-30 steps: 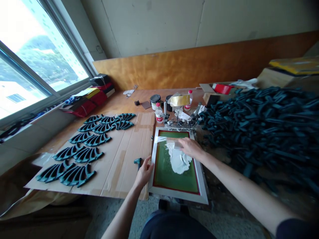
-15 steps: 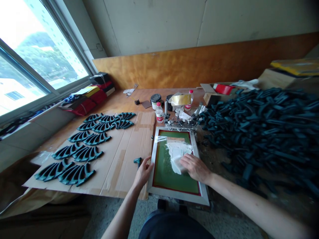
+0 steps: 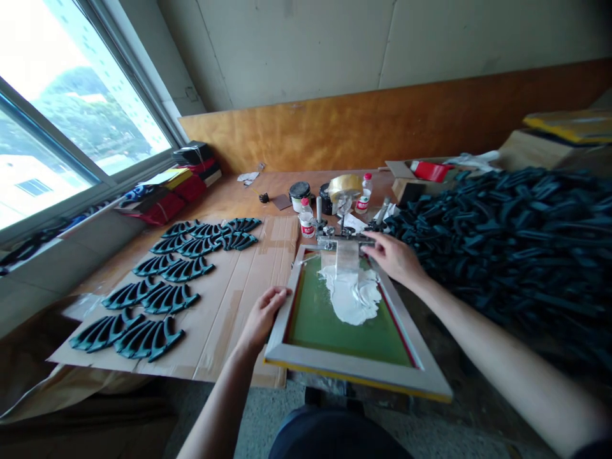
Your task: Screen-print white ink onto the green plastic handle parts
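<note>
A screen-printing frame [image 3: 306,354] with a green mesh lies before me, its near end tilted up off the bench. My left hand [image 3: 266,311] has its fingers closed at the frame's left side. White ink [image 3: 356,299] is spread thickly over the mesh's upper half. Behind the ink a flat squeegee [image 3: 347,257] leans near the hinge clamp [image 3: 329,242]. Just right of it is my right hand [image 3: 394,256], thumb and forefinger apart, over the frame's far right corner. Whether those fingertips touch the frame I cannot tell.
Dark green curved plastic parts [image 3: 148,335] lie in rows on a cardboard sheet [image 3: 229,306] at left. A large heap of similar parts [image 3: 507,242] covers the right side. Behind the clamp stand red-capped bottles [image 3: 306,220], an ink tub [image 3: 299,191] and a tape roll [image 3: 345,186].
The frame's near end has risen. My right hand has moved away from me and left the squeegee at the far end. The small green part beside my left hand is out of sight.
</note>
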{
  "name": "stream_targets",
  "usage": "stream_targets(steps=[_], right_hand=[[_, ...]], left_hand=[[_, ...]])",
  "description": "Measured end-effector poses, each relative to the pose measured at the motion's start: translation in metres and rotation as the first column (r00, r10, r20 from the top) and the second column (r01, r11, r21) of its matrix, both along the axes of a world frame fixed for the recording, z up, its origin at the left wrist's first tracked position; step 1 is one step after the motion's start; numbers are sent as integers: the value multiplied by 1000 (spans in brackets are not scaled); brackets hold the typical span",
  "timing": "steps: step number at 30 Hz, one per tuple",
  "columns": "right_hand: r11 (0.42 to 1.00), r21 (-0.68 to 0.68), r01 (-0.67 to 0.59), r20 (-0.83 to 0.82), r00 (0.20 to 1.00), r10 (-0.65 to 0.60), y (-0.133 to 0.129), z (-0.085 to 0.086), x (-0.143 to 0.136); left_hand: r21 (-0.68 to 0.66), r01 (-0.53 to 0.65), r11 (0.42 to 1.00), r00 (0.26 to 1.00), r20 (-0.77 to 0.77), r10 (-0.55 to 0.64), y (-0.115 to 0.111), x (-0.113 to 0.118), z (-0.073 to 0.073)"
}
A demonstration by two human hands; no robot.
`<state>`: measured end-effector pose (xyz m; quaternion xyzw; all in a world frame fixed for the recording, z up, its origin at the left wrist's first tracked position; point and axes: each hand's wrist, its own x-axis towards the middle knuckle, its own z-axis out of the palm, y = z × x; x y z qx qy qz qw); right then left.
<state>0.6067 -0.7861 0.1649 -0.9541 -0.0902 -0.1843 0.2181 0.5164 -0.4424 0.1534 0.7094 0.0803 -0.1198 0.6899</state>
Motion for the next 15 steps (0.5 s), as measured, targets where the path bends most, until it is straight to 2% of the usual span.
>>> stream_targets(steps=[2, 4, 6, 8, 10, 12, 14, 15], right_hand=[[989, 86, 124, -60, 991, -119, -24, -12, -7], [984, 96, 150, -155, 979, -134, -36, -36, -23], [996, 61, 66, -232, 972, -50, -30, -67, -45], [999, -12, -42, -267, 963, 37, -13, -94, -66], [989, -94, -110, -313, 947, 76, 7, -111, -81], [993, -91, -73, -370, 928, 34, 26, -113, -92], [999, 9, 35, -381, 924, -29, 48, -104, -103], [994, 73, 75, -353, 935, -45, 60, -97, -109]], left_hand=[[-90, -56, 994, 990, 126, 67, -8, 14, 31], [-195, -57, 979, 963, 247, 105, -18, 35, 57], [-261, -26, 965, 943, 314, 111, -27, 58, 77], [-285, -31, 958, 937, 327, 127, -36, 73, 88], [-309, -122, 943, 916, 331, 227, -45, 73, 85], [-302, -196, 933, 930, 244, 274, -57, 53, 66], [-239, -116, 964, 993, 10, 122, -74, 17, 34], [-220, 15, 975, 987, -154, -50, -83, -4, 16]])
